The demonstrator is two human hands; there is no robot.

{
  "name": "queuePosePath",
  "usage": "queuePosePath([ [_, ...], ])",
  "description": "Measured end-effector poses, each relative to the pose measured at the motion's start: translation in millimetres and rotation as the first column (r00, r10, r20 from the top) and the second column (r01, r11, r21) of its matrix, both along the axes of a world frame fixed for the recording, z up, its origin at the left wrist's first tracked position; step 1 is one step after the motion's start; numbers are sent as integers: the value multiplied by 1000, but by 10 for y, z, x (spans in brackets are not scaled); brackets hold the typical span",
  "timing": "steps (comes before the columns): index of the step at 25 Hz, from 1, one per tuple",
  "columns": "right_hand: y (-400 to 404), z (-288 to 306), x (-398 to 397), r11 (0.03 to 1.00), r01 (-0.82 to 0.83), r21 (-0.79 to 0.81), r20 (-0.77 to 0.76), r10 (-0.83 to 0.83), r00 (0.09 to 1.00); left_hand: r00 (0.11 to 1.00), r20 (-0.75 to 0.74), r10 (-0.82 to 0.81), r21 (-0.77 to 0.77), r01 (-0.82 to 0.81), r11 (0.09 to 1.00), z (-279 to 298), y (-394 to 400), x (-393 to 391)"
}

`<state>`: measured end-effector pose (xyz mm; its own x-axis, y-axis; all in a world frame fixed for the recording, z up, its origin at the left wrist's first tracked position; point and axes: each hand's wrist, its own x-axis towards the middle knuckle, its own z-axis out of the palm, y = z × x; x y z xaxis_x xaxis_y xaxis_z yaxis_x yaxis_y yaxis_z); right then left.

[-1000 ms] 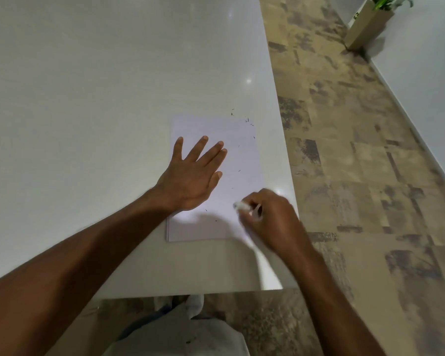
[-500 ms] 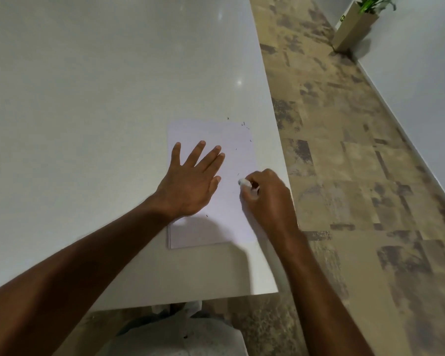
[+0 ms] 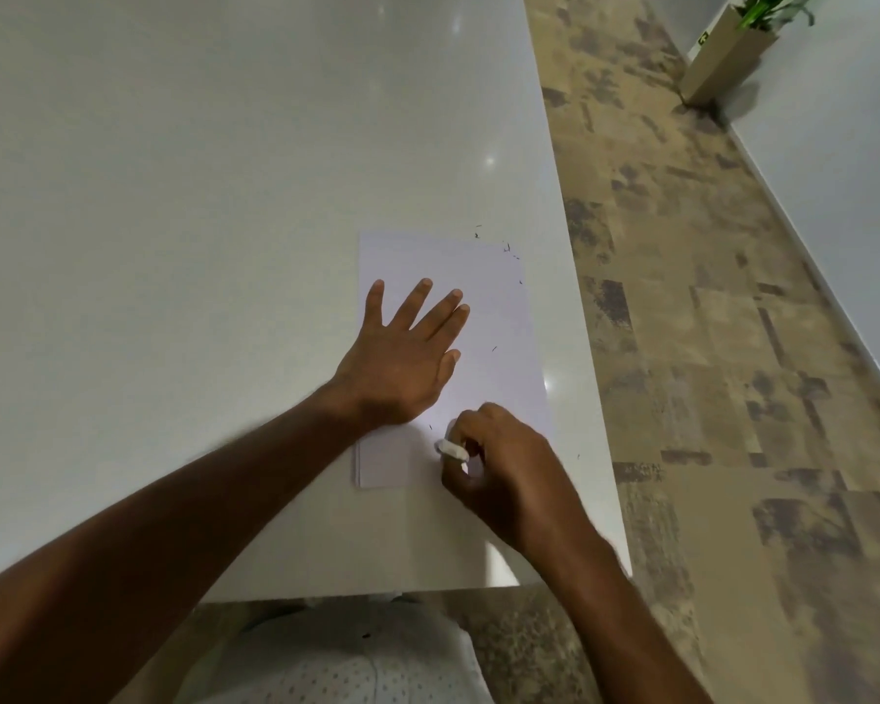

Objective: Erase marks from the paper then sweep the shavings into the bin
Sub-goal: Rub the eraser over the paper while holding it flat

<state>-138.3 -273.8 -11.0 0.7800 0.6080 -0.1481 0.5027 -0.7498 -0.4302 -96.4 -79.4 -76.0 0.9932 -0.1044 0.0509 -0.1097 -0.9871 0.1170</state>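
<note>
A white sheet of paper (image 3: 499,317) lies near the right edge of the pale table (image 3: 224,195). My left hand (image 3: 402,358) presses flat on the sheet's left half, fingers spread. My right hand (image 3: 509,470) pinches a small white eraser (image 3: 450,448) against the sheet's lower part. Dark shavings (image 3: 506,249) are scattered by the paper's far right corner, and a few more specks lie on the sheet and on the table to its right. No bin is in view.
The table's right edge (image 3: 588,348) runs close beside the paper, with a patterned brown floor (image 3: 732,398) beyond. A tall beige planter (image 3: 722,58) with a green plant stands by the wall at the far right. My lap shows below the table's near edge.
My right hand has moved with the eraser from the sheet's right middle back down to its lower part. The left hand stays pressed in place.
</note>
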Motion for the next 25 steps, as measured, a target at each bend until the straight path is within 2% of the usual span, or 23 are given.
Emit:
queuePosePath([
  [1, -16, 1, 50, 1000, -21, 1, -14, 21, 1000, 1000, 1, -3, -1, 3, 1000, -3, 3, 2],
  [2, -21, -42, 241, 999, 33, 25, 26, -34, 999, 1000, 2, -9, -4, 9, 1000, 0, 3, 7],
  [4, 58, -5, 578, 967, 227, 119, 143, -243, 960, 1000, 1, -11, -13, 11, 1000, 11, 14, 14],
  [5, 88, -3, 593, 954, 271, 126, 174, -290, 941, 1000, 4, -8, -12, 8, 1000, 17, 22, 10],
  [6, 91, -25, 502, 963, 249, 99, 187, -264, 946, 1000, 10, -8, -3, 8, 1000, 13, 16, 4],
  [7, 106, -26, 299, 986, 165, 40, 178, -169, 969, 1000, 15, -6, 7, 6, 1000, 8, 10, 2],
  [9, 109, 3, -40, 999, -14, -33, 61, 16, 998, 1000, 12, -5, 19, 4, 1000, -15, -4, 4],
  [10, 109, 1, 32, 999, -20, -29, 57, 21, 998, 1000, 11, -7, 19, 7, 1000, -21, -2, 8],
  [14, 228, 31, 703, 942, 314, 117, 211, -333, 919, 1000, 19, -13, -4, 13, 1000, -8, 16, -1],
  [15, 219, 13, 650, 943, 316, 99, 224, -331, 917, 1000, 20, -8, 1, 8, 1000, 2, 18, -4],
  [16, 206, -7, 478, 966, 255, 46, 225, -259, 939, 1000, 15, -6, 7, 6, 1000, 11, 12, -3],
  [18, 184, 14, 121, 996, 86, -39, 124, -81, 989, 1000, -10, -6, 16, 7, 1000, 4, 0, 13],
  [19, 157, 26, 185, 996, 70, -53, 105, -65, 992, 1000, -13, -9, 17, 9, 1000, 5, -7, 19],
  [20, 167, 2, 396, 991, 113, -66, 127, -104, 986, 1000, -6, -13, 17, 13, 1000, 5, 2, 19],
  [23, 258, 90, 962, 941, 334, 49, 223, -336, 915, 1000, 24, -18, 12, 18, 1000, 12, 14, 9],
  [25, 258, 40, 803, 958, 285, 10, 271, -277, 922, 1000, 24, -7, 15, 7, 1000, 30, 9, -2],
])
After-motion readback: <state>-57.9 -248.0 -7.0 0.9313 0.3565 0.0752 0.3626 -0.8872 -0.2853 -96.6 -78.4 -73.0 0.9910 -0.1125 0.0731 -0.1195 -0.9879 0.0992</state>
